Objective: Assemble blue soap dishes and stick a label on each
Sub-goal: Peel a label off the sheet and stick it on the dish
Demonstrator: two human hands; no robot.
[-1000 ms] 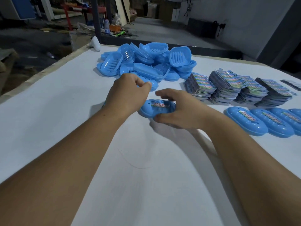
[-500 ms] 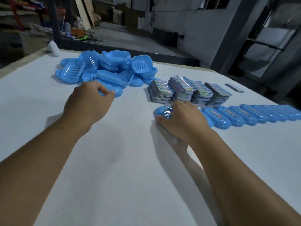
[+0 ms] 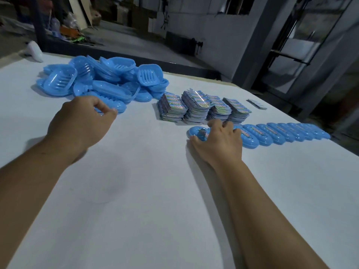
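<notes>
We see a white table (image 3: 155, 191) with a loose pile of blue soap dish parts (image 3: 101, 82) at its far left. Some of the parts lie with their ribbed insides up, and others are stacked or tipped against one another. The left hand (image 3: 81, 125) hovers at the near edge of this pile, its fingers curled in toward the thumb right by the nearest blue dish piece (image 3: 114, 106). The hand itself hides the contact, so we cannot tell whether it holds that piece or only nears it.

The right hand (image 3: 219, 144) lies over an assembled soap dish (image 3: 198, 133) resting on the table, with the thumb along the near side and the fingers bent over the top. A colourful label (image 3: 203, 132) shows on the lid between the fingers. This dish sits at the left end of a row of finished labelled dishes (image 3: 281, 133), which runs to the right with each dish just beside the next.

Just behind the row stand four stacks of printed labels (image 3: 202, 106), side by side. A smaller flat bundle (image 3: 256, 104) lies farther right. A white bottle-like object (image 3: 35, 51) sits at the table's far left corner.
</notes>
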